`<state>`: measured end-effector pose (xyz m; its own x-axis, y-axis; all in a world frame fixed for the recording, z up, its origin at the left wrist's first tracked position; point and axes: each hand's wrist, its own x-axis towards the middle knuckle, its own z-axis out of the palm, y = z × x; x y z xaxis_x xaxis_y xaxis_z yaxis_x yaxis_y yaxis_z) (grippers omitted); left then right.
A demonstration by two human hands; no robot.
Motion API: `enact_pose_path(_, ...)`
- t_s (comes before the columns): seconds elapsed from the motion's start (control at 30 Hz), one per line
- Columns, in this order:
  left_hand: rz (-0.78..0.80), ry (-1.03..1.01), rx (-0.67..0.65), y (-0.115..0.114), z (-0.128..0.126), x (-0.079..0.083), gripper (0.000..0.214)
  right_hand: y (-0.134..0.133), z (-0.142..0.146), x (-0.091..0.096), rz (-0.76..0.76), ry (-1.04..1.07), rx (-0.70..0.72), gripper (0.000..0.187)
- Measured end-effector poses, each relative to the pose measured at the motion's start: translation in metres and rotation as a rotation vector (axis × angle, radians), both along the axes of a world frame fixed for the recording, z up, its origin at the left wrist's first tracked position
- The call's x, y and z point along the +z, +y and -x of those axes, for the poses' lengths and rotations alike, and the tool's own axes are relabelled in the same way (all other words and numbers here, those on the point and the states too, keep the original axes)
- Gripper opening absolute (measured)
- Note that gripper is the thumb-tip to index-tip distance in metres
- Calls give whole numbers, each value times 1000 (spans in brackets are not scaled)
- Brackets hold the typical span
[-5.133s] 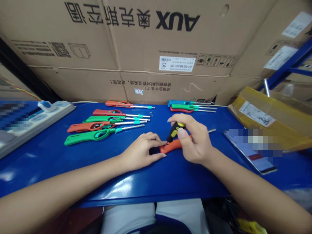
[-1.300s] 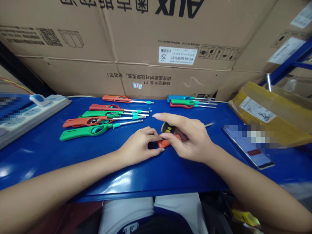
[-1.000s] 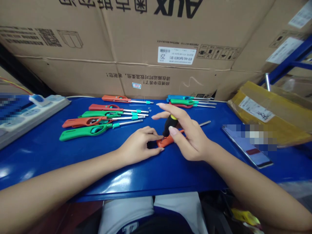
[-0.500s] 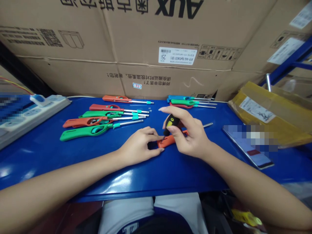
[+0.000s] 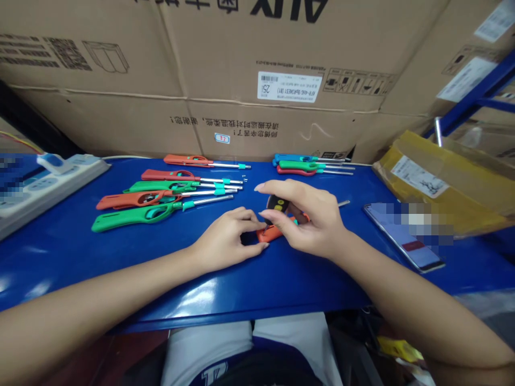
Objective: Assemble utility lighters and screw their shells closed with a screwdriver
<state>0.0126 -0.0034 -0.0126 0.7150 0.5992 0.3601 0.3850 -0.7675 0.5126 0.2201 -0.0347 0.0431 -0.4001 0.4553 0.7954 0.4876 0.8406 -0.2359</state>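
Observation:
An orange long-nosed lighter (image 5: 269,233) lies on the blue table (image 5: 120,252), its metal tube sticking out to the right past my right hand. My left hand (image 5: 230,239) is curled over the handle end of this lighter and pins it down. My right hand (image 5: 306,218) is closed on a small screwdriver with a black and yellow handle (image 5: 276,204), tip down on the lighter's handle. Its fingertips pinch the handle; the index finger stretches out to the left.
Several orange, red and green lighters (image 5: 161,193) lie in a row at the left. Three more (image 5: 308,165) lie at the back by the cardboard boxes (image 5: 225,80). A power strip (image 5: 44,179) is far left; a phone (image 5: 404,236) and a yellow parcel (image 5: 442,185) are at right.
My right fingers have shifted round the screwdriver handle, which has tilted and turned between frames. My left hand has kept its hold on the lighter. The view has dipped slightly.

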Motion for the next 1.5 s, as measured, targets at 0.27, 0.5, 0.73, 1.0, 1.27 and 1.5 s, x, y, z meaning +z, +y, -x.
enact_pose_path(0.27, -3, -23, -8, 2, 0, -1, 20, -4, -6, 8, 66, -125, 143, 41)
enact_pose_path(0.5, -2, -8, -1, 2, -1, -3, 22, -3, -1, 5, -32, -55, 15, 20)
enact_pose_path(0.73, 17, -15, -22, 4, 0, 1, 21, 2, -6, -1, 126, -51, -53, 39)
enact_pose_path(1.0, 6, -12, -17, 3, -2, -2, 21, 2, -2, -4, 27, -48, 48, 33)
enact_pose_path(1.27, -61, 2, -49, 2, -4, -2, 25, -5, -4, 9, 87, -29, 152, 38)
enact_pose_path(1.5, -65, 43, -37, 3, -4, -5, 23, 1, -2, 6, -27, 59, -31, 21)
